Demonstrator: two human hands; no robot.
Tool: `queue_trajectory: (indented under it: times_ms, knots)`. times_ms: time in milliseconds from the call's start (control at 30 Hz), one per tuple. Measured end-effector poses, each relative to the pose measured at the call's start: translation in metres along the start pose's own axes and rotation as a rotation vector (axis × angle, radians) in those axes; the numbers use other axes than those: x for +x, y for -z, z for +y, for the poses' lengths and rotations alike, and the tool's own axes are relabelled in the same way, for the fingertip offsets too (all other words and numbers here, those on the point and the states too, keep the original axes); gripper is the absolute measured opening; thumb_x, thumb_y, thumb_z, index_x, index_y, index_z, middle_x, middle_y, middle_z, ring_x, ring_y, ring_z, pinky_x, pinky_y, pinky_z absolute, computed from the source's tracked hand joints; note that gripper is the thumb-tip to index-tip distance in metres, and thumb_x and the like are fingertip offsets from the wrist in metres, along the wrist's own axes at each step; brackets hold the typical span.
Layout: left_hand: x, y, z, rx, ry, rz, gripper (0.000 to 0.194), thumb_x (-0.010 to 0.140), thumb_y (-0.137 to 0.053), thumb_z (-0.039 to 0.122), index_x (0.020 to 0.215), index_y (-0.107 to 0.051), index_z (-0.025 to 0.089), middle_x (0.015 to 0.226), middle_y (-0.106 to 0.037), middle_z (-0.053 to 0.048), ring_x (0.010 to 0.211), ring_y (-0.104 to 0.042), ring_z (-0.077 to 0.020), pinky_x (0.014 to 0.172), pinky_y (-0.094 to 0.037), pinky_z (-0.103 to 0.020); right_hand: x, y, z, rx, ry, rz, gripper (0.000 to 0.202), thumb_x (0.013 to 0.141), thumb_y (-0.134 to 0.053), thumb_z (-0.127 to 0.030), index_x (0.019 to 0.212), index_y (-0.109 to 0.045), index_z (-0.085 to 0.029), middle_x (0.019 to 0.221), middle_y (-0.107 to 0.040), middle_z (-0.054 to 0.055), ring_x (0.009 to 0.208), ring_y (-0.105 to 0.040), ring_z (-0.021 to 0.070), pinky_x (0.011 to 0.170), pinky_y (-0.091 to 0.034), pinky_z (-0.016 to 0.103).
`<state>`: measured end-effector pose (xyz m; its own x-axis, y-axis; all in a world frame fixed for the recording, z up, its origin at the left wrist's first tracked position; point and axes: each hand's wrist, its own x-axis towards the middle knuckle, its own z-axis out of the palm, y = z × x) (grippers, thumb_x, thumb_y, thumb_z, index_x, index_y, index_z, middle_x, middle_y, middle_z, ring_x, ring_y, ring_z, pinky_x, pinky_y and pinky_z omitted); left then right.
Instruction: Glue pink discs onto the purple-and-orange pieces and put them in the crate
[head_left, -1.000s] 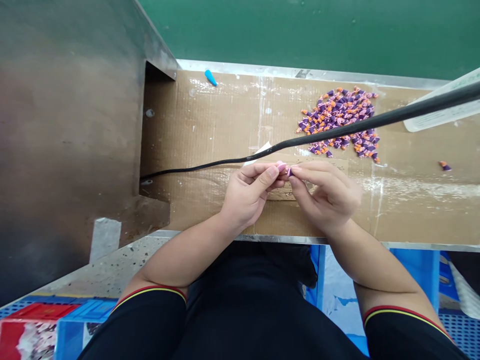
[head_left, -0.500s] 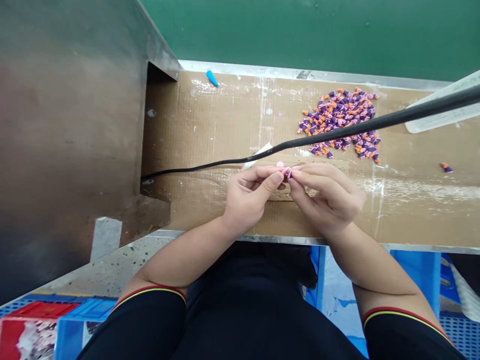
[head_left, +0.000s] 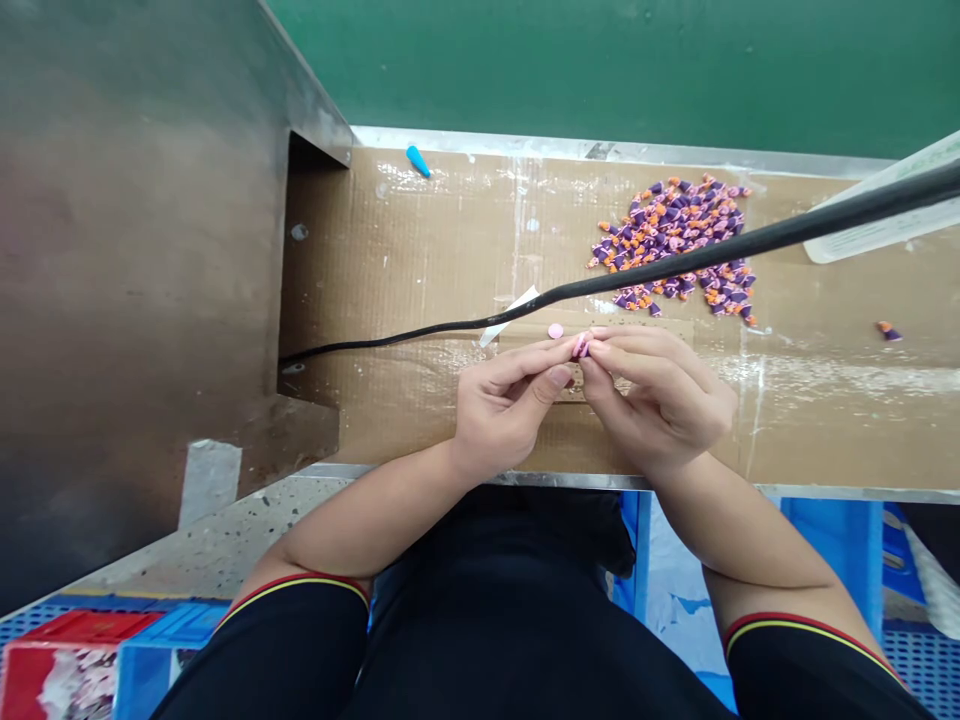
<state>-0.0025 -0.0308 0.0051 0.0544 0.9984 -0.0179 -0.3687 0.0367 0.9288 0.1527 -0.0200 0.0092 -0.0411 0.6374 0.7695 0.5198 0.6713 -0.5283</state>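
Between my two hands, over the cardboard-covered bench, is a small pink and purple piece (head_left: 581, 346), mostly covered by fingertips. My right hand (head_left: 660, 400) pinches it between thumb and fingers. My left hand (head_left: 510, 405) is curled, its index fingertip against the piece and its thumb a little lower. A flat pink disc (head_left: 555, 331) lies on the bench just beyond my left fingertips. Beyond my right hand is a pile of small purple, pink and orange figures (head_left: 675, 235).
A black cable (head_left: 450, 325) crosses above the bench. At left stands a metal housing (head_left: 150, 250). A blue cone-shaped piece (head_left: 418, 161) lies at the back, a white paper strip (head_left: 510, 316) nearer. One figure (head_left: 889, 331) lies apart at right, below a whitish container (head_left: 885, 225).
My left thumb has moved down from the piece, and the left index finger has straightened against it. The right hand keeps its pinch. The view has shifted slightly.
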Motion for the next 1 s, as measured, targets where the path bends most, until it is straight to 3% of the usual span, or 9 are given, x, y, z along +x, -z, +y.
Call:
queue_trajectory:
  times_ms: [267,333,433,533,633,767,900,1000]
  knots:
    - [-0.001,0.001,-0.004,-0.046,0.069,0.024,0.028,0.085,-0.095,0.053,0.102,-0.09,0.031,0.115,-0.085,-0.009,0.104,-0.082,-0.027,0.098,-0.069,-0.041,-0.001,0.0,0.001,-0.011,0.009,0.004,0.03,0.094,-0.081,-0.01,0.113,-0.077,-0.031,0.094,-0.083,0.001,0.087,-0.084,0.026,0.076,-0.075,0.044]
    - [0.0,0.002,-0.005,-0.058,0.064,-0.011,0.027,0.088,-0.093,0.052,0.105,-0.09,0.032,0.116,-0.085,-0.009,0.103,-0.082,-0.0255,0.093,-0.069,-0.038,0.0,0.0,0.003,-0.025,0.02,0.002,0.026,0.095,-0.08,-0.011,0.111,-0.076,-0.031,0.094,-0.084,0.001,0.086,-0.084,0.0254,0.076,-0.074,0.044]
    - [0.002,0.006,-0.009,-0.099,0.072,-0.112,0.031,0.091,-0.091,0.049,0.117,-0.087,0.033,0.124,-0.083,-0.008,0.117,-0.079,-0.0259,0.095,-0.067,-0.034,0.003,0.006,0.007,-0.037,0.009,-0.017,0.019,0.098,-0.076,-0.014,0.109,-0.077,-0.03,0.094,-0.084,0.001,0.085,-0.083,0.0237,0.078,-0.073,0.042]
    - [0.006,0.01,-0.011,-0.123,0.079,-0.146,0.042,0.09,-0.091,0.051,0.127,-0.084,0.034,0.131,-0.081,-0.008,0.129,-0.074,-0.0269,0.099,-0.065,-0.034,0.006,0.031,0.013,-0.124,-0.051,-0.09,0.015,0.101,-0.074,-0.02,0.112,-0.078,-0.03,0.098,-0.084,0.002,0.083,-0.081,0.0215,0.078,-0.071,0.039]
    - [0.009,0.012,-0.012,-0.075,0.048,-0.111,0.034,0.091,-0.089,0.048,0.121,-0.085,0.031,0.123,-0.082,-0.008,0.122,-0.076,-0.0242,0.096,-0.064,-0.031,0.0,0.075,0.017,-0.319,-0.121,-0.183,0.015,0.1,-0.073,-0.022,0.111,-0.08,-0.027,0.099,-0.084,0.003,0.079,-0.079,0.0199,0.073,-0.068,0.035]
    - [0.01,0.01,-0.012,-0.015,0.019,-0.072,0.022,0.092,-0.086,0.043,0.107,-0.087,0.027,0.112,-0.083,-0.008,0.108,-0.076,-0.0223,0.082,-0.061,-0.029,-0.027,0.126,0.018,-0.459,-0.08,-0.424,0.013,0.096,-0.067,-0.015,0.091,-0.075,-0.024,0.089,-0.079,0.003,0.078,-0.075,0.0198,0.071,-0.062,0.032]
    - [0.01,0.009,-0.014,0.043,-0.035,-0.102,0.02,0.095,-0.082,0.044,0.102,-0.088,0.026,0.107,-0.082,-0.008,0.1,-0.075,-0.0209,0.076,-0.058,-0.028,-0.065,0.138,0.015,-0.586,0.046,-0.601,0.02,0.098,-0.06,-0.012,0.086,-0.071,-0.022,0.093,-0.078,0.006,0.079,-0.072,0.0208,0.065,-0.056,0.031]
    - [0.014,0.01,-0.02,0.083,-0.07,-0.1,0.022,0.094,-0.082,0.045,0.1,-0.087,0.025,0.106,-0.082,-0.008,0.096,-0.074,-0.02,0.071,-0.058,-0.027,-0.086,0.139,0.012,-0.648,-0.06,-0.547,0.029,0.096,-0.055,-0.007,0.105,-0.077,-0.024,0.106,-0.08,0.008,0.092,-0.076,0.0231,0.073,-0.061,0.033]
